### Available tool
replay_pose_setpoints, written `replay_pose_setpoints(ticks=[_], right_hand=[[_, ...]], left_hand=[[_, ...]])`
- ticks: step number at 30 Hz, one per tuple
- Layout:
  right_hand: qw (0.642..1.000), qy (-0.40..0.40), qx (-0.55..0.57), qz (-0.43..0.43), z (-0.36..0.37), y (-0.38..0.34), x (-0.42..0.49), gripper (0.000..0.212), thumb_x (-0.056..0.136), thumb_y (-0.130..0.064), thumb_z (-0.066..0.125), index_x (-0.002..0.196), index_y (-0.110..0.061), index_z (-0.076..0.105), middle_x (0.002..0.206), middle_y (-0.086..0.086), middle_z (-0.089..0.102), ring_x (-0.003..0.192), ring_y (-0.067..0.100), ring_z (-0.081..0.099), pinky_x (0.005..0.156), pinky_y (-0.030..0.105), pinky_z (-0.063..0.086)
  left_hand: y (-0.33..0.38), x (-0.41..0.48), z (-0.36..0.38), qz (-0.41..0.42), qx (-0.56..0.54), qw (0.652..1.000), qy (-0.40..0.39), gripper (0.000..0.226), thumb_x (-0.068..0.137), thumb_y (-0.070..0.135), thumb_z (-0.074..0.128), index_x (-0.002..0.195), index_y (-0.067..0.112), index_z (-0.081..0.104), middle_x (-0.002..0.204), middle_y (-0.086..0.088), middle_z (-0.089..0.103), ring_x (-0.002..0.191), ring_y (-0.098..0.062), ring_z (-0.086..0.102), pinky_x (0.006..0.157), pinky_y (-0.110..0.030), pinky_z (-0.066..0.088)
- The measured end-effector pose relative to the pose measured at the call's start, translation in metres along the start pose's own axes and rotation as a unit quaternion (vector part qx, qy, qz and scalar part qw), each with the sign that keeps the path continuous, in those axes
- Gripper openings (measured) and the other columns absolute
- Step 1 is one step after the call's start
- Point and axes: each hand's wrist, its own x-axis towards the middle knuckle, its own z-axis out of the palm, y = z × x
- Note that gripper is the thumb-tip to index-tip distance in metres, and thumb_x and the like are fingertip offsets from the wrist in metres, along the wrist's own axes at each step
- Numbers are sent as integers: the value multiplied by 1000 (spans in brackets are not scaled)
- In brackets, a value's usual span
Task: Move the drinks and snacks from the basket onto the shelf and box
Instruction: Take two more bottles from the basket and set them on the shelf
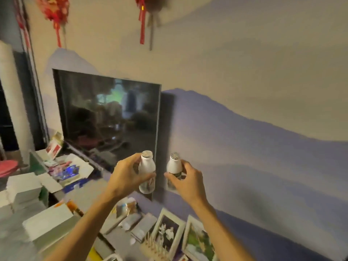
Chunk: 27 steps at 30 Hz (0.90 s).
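Bottles | left bottle (147, 172) in left hand (125, 178) | right bottle (174, 170) in right hand (188, 182)

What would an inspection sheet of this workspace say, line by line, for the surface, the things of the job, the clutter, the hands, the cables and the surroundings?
Surface: grey countertop below the wall, crowded.
Job's things: two white bottles with silver caps, left bottle and right bottle, both held upright in the air; basket, shelf not in view.
Clutter: white cardboard boxes, two white-framed photographs, small packets.
Hands: left hand grips the left bottle; right hand grips the right bottle.
Cables: nothing seen.
Surroundings: dark flat screen on a wall painted with purple mountains; red hanging ornaments above.
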Motion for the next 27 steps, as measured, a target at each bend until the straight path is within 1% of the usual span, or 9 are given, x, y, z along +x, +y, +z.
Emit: replay_pose_setpoints(ticks=[1,3,5,8,13,16,21,24,27], right_hand=[[1000,20,-13,14,-28,10,-9,59,78,-53,91,128,-30,70,116,-13,78,95,11,74,83,39,66],[996,63,-34,44,-86,28,-32,59,78,-52,93,128,-29,71,114,-11,78,95,10,75,81,41,65],[990,102,-56,74,-144,45,-59,60,78,-49,93,130,-28,71,113,-12,78,96,8,74,81,40,64],[977,157,-91,115,-231,66,-110,59,80,-44,94,131,-25,71,113,-10,78,95,6,73,81,37,63],[950,222,-120,186,-362,100,-216,61,80,-45,93,132,-24,70,116,-11,77,99,6,73,86,38,65],[934,245,-141,216,-430,116,-281,60,81,-44,93,132,-24,70,118,-8,78,102,12,75,86,38,66],[919,262,-165,245,-514,136,-369,59,80,-43,93,131,-22,70,120,-7,77,104,11,74,88,36,65],[911,266,-165,268,-540,157,-401,61,79,-45,93,131,-21,70,122,-7,77,106,12,73,91,40,65],[907,263,-148,294,-551,184,-420,64,80,-43,93,135,-22,68,126,-7,76,109,13,73,92,42,65]], left_hand=[[15,1,20,11,-12,1000,-17,55,72,36,93,119,38,65,105,25,70,93,2,69,82,-23,59],[50,2,60,29,-32,997,-58,55,72,39,93,120,36,66,104,22,71,92,-2,70,82,-27,61],[90,-2,101,58,-53,992,-94,55,72,44,91,120,36,64,105,19,70,95,-4,68,85,-33,61],[150,-21,165,97,-89,981,-143,58,72,46,91,123,36,63,108,18,70,99,-2,66,86,-34,59],[252,-85,270,129,-133,959,-215,58,71,46,92,120,37,65,105,21,72,97,-2,68,83,-34,60],[309,-137,329,135,-154,946,-251,64,71,46,91,127,30,65,108,15,73,99,-4,68,85,-37,61],[385,-218,402,122,-181,931,-293,62,75,36,92,129,23,64,114,7,72,102,-10,69,86,-33,60],[407,-248,437,101,-184,924,-319,63,75,35,92,130,24,63,116,9,72,103,-10,68,89,-33,60],[419,-265,471,86,-175,921,-338,61,75,34,93,128,25,64,113,10,72,101,-7,69,87,-33,61]])
